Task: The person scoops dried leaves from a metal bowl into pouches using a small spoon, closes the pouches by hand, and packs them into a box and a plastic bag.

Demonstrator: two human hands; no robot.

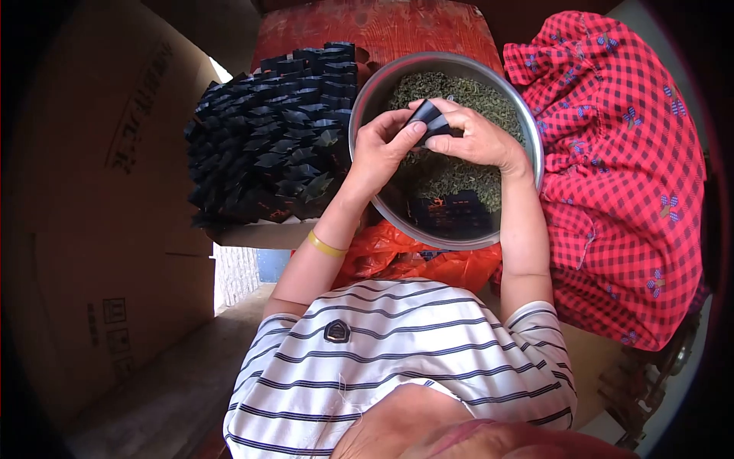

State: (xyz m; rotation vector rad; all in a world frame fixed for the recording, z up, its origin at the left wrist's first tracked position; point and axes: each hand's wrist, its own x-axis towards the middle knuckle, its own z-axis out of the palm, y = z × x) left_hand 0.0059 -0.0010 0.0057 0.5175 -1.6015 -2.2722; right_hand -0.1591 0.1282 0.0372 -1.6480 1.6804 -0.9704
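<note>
Both my hands are raised over a wide metal basin [535,164], closed on one small black packet [430,116]. My left hand [386,144] grips its left side, with the thumb pressed on the front. On its right side, my right hand [480,138] holds it between thumb and fingers. Whether the packet's mouth is open I cannot tell. Dried green leaves [459,182], like loose tea, lie in the basin below. More flat black packets [455,213] with orange marks rest inside the basin at its near side.
Many black packets [267,130] stand packed in rows in a carton at the left. A red checked cloth [612,176] drapes on the right. An orange-red plastic bag [382,249] lies below the basin. A large cardboard box [115,229] stands far left, and a red wooden surface [375,30] is behind.
</note>
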